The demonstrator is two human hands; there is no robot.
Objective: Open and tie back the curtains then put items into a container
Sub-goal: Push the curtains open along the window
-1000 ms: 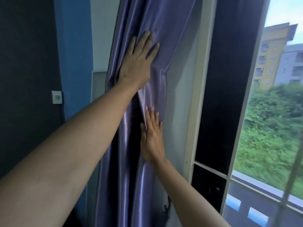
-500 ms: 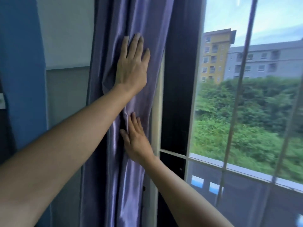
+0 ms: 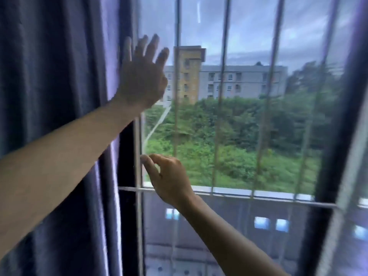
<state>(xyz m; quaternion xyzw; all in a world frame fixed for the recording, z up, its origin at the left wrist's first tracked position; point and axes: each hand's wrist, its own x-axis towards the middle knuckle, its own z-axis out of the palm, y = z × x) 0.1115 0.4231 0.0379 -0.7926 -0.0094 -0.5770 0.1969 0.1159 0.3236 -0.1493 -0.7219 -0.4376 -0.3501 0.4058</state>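
The purple curtain (image 3: 59, 116) hangs gathered in folds along the left side of the window. My left hand (image 3: 141, 76) is raised with straight, spread fingers just right of the curtain's edge, in front of the glass, and holds nothing. Lower down, my right hand (image 3: 169, 178) hovers by the white window frame (image 3: 137, 156) with loosely curled fingers and nothing in them. No container or items show.
The window has vertical metal bars (image 3: 222, 96) and a horizontal rail (image 3: 258, 198). A dark frame with a strip of purple fabric (image 3: 356, 56) runs down the right edge. Outside are green bushes and apartment buildings.
Both hands have come off the curtain and moved right, in front of the glass. My right hand's fingers have curled. The view has swung right onto the window.
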